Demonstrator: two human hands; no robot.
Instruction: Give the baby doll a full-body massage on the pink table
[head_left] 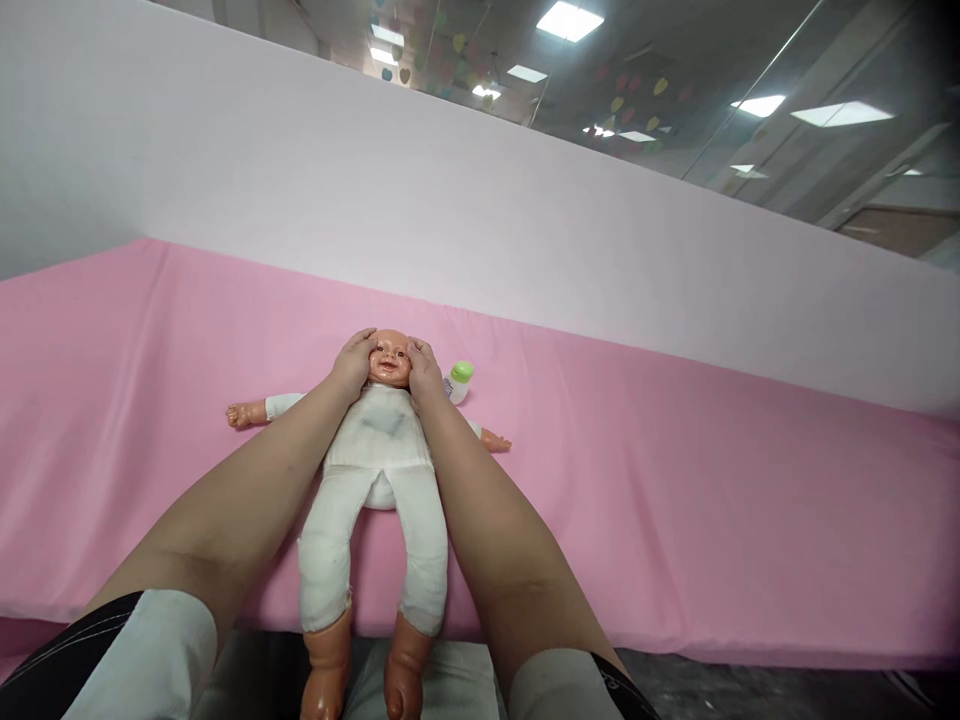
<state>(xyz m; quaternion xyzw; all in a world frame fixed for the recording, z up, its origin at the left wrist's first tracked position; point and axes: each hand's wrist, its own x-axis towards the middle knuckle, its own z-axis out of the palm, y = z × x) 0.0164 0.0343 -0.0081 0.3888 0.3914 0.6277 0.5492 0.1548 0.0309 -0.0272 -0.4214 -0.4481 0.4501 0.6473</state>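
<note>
A baby doll (pixel 381 430) lies on its back, face up, with a white cloth body and hard plastic head, hands and feet. Its feet point toward me and reach over the near edge of the padded surface. My left hand (pixel 355 362) cups one side of the doll's head, fingers curved along the temple. On the other side, my right hand (pixel 424 368) is cupped against the head in the same way. The fingers of both hands partly cover its sides. Just right of my right hand is a small bottle (pixel 459 382) with a green cap, its lower part partly hidden.
The doll lies on a pink sheet (pixel 600 480) that covers a long padded surface. Behind it rises a white wall (pixel 465 200), topped by glass (pixel 637 90) with reflected ceiling lights and heart stickers. Dark floor (pixel 750 685) shows below the near edge.
</note>
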